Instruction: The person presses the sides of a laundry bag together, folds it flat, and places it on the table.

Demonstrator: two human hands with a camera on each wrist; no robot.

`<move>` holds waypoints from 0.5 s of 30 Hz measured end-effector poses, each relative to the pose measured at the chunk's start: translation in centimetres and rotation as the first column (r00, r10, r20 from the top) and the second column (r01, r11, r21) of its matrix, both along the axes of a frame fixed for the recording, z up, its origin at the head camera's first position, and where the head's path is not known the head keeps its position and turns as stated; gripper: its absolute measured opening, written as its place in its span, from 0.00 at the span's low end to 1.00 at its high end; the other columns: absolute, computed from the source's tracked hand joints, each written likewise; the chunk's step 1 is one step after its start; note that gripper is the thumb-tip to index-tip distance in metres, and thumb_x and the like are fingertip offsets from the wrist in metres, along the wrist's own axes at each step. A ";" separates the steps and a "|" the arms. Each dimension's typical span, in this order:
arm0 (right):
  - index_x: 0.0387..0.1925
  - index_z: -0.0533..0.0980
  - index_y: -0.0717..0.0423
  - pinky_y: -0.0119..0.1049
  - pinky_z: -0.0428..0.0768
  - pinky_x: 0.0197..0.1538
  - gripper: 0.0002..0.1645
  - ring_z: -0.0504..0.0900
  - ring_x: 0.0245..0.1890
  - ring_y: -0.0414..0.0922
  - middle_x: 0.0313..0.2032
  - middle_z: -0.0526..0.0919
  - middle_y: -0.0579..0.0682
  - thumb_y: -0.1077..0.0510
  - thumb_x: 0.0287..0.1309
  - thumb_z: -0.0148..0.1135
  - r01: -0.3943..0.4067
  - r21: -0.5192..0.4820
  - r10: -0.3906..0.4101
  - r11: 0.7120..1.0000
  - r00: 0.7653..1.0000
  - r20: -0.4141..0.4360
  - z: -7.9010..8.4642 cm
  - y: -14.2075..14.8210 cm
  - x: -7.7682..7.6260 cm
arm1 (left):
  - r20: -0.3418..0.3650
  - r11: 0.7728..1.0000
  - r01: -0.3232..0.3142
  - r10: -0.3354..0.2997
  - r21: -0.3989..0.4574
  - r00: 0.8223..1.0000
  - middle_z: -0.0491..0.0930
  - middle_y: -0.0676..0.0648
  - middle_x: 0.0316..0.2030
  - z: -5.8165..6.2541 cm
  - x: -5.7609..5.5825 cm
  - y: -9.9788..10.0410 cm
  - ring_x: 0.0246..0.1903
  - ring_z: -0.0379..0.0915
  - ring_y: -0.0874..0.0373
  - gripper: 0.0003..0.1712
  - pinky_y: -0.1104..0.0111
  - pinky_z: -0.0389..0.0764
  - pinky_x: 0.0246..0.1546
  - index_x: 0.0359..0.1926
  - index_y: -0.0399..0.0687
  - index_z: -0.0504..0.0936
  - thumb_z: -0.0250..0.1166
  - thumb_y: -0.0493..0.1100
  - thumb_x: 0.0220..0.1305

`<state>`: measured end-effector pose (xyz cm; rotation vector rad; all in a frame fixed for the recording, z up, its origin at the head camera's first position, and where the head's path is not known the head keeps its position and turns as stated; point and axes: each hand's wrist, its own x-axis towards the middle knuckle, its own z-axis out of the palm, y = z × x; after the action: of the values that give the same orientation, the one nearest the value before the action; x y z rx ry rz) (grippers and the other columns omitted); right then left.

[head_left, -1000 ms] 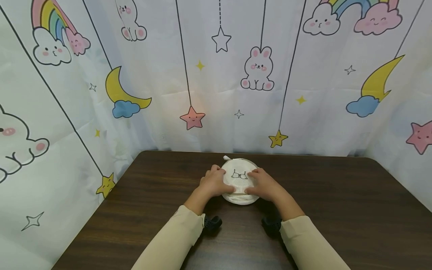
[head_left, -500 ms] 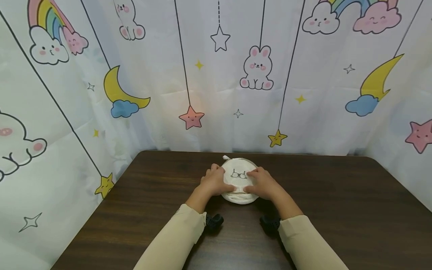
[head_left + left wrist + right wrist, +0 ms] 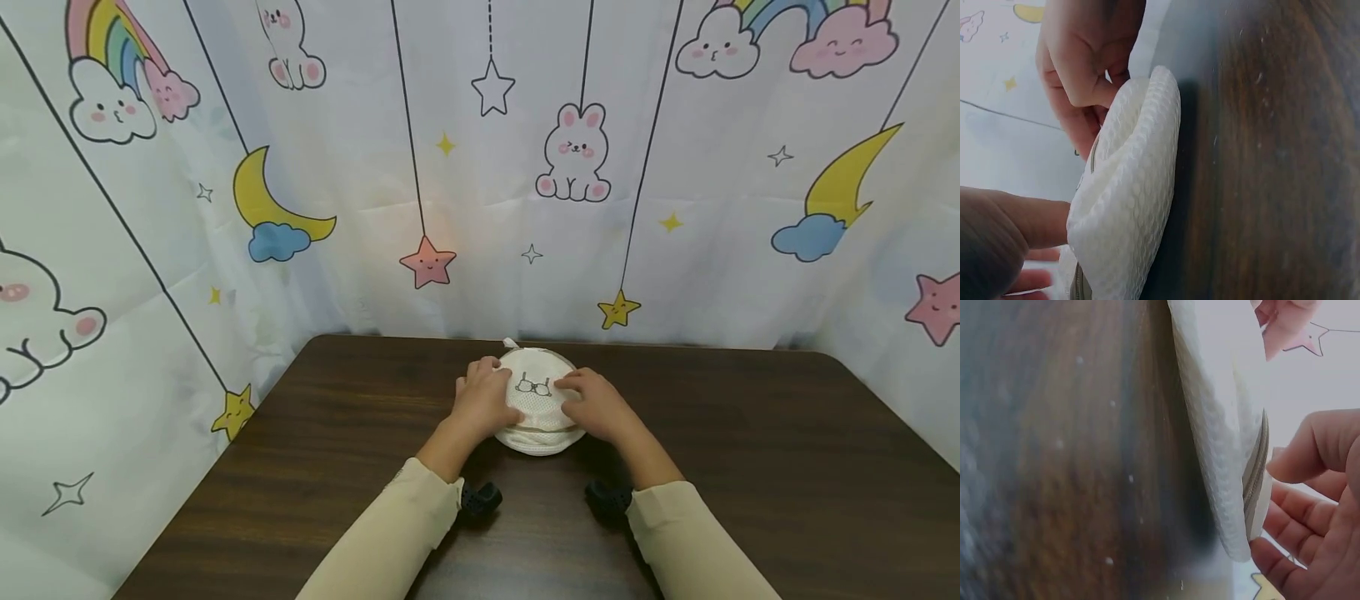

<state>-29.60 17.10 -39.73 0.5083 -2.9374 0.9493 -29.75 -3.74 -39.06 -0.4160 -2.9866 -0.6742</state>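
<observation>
A round white mesh laundry bag [image 3: 535, 408] with a small dark line drawing on top lies near the table's far edge. A zip [image 3: 1255, 469] runs along its side. My left hand [image 3: 481, 398] is at the bag's left side, its straight thumb [image 3: 1044, 222] touching the bag's side and its other fingers farther back along the rim. At the right side, my right hand [image 3: 597, 404] touches the bag's top with its fingertips. Its thumb [image 3: 1300, 456] is right at the zip edge, and its fingers are loosely bent.
The dark brown wooden table [image 3: 360, 392] spreads around the bag. Behind it hangs a white curtain [image 3: 495, 183] printed with stars, moons and rabbits. Black wrist devices [image 3: 480, 498] sit at both cream sleeves [image 3: 382, 533].
The bag has shifted slightly right, and both hands with it. My right hand has drawn a little outward; its thumb has moved off the front of the bag's top.
</observation>
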 end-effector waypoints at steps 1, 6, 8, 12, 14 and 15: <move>0.57 0.78 0.62 0.55 0.74 0.54 0.28 0.74 0.56 0.61 0.56 0.75 0.63 0.65 0.52 0.53 0.005 -0.009 -0.005 1.000 1.000 0.000 0.0 0.1 0.0 | -0.007 1.000 0.021 -0.021 0.002 1.000 0.69 0.42 0.63 0.0 0.0 0.0 0.65 0.60 0.44 0.36 0.49 0.66 0.58 0.60 0.47 0.78 0.77 0.50 0.50; 0.57 0.78 0.58 0.54 0.76 0.52 0.27 0.76 0.53 0.58 0.51 0.77 0.60 0.66 0.52 0.58 0.029 -0.042 -0.028 0.999 0.999 0.034 -0.1 0.3 -0.1 | 0.004 0.992 0.107 -0.108 0.063 0.994 0.76 0.43 0.59 -0.3 -0.4 -0.3 0.60 0.68 0.43 0.27 0.49 0.71 0.57 0.57 0.51 0.80 0.71 0.42 0.52; 0.58 0.77 0.56 0.53 0.77 0.51 0.29 0.76 0.51 0.57 0.50 0.76 0.60 0.66 0.51 0.62 0.030 -0.047 -0.027 0.998 0.998 0.053 -0.1 0.3 -0.2 | 0.001 0.986 0.142 -0.143 0.092 0.990 0.77 0.44 0.57 -0.5 -0.7 -0.4 0.58 0.71 0.44 0.22 0.50 0.72 0.55 0.50 0.51 0.83 0.69 0.39 0.51; 0.60 0.75 0.57 0.51 0.77 0.48 0.32 0.76 0.48 0.55 0.49 0.73 0.62 0.65 0.50 0.65 0.016 -0.052 -0.012 0.999 0.997 0.079 -0.2 0.3 -0.4 | -0.003 0.975 0.201 -0.202 0.097 0.979 0.77 0.43 0.59 -0.7 -1.1 -0.6 0.58 0.72 0.43 0.12 0.50 0.73 0.55 0.38 0.52 0.85 0.68 0.36 0.50; 0.61 0.74 0.57 0.50 0.76 0.47 0.32 0.75 0.47 0.54 0.49 0.72 0.63 0.65 0.50 0.66 0.016 -0.055 -0.010 0.998 0.996 0.092 -0.3 0.4 -0.5 | 0.016 0.974 0.212 -0.214 0.085 0.977 0.74 0.41 0.62 -0.8 -1.1 -0.6 0.62 0.69 0.41 0.12 0.49 0.72 0.59 0.38 0.53 0.87 0.67 0.36 0.51; 0.61 0.74 0.57 0.50 0.76 0.47 0.32 0.75 0.46 0.54 0.50 0.72 0.63 0.65 0.51 0.66 0.016 -0.055 -0.011 0.998 0.995 0.097 -0.4 0.4 -0.5 | 0.029 0.974 0.212 -0.215 0.074 0.976 0.72 0.40 0.65 -0.8 -1.1 -0.5 0.65 0.67 0.40 0.12 0.48 0.70 0.61 0.38 0.53 0.87 0.66 0.36 0.52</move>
<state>-30.05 17.47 -40.13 0.4520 -2.9843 1.0808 -30.88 -4.27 -39.83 -0.7358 -2.9674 -0.8105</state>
